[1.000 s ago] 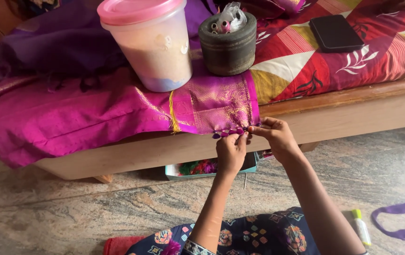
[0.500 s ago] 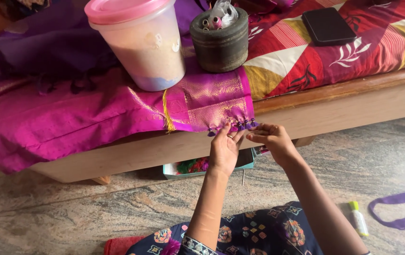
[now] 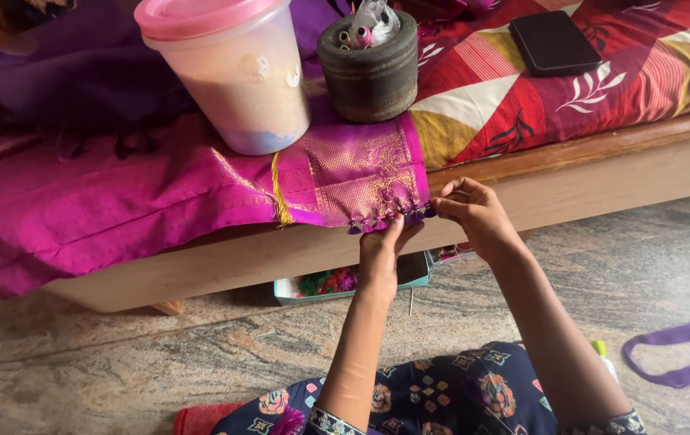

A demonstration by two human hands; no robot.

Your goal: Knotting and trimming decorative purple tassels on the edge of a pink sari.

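From the head camera, a shiny pink silk cloth with a gold woven border (image 3: pixel 200 189) lies on a low wooden bed (image 3: pixel 603 165) and hangs over its front edge. Small purple tassels (image 3: pixel 389 217) run along the bottom edge of the cloth.

The left hand (image 3: pixel 384 254) is just below the tassels, with its fingers touching the cloth edge and pinching it from under. The right hand (image 3: pixel 474 211) is just beside the end of the tassel row. Its fingers are curled together and pinch the last tassel at the corner of the cloth.

On the cloth, behind the tassels, stands a big cloudy plastic tub with a pink lid (image 3: pixel 228 72). Next to the tub stands a round dark wooden holder full of thread spools (image 3: pixel 369 60). Farther along the bed, on a red patterned bedsheet (image 3: pixel 586 97), lies a flat black phone (image 3: pixel 554 42).

Under the bed, below the cloth, sits a shallow tray with bright threads (image 3: pixel 337 283). A purple strip of cloth (image 3: pixel 683 354) lies on the stone floor (image 3: pixel 119 354), well apart from the bed.
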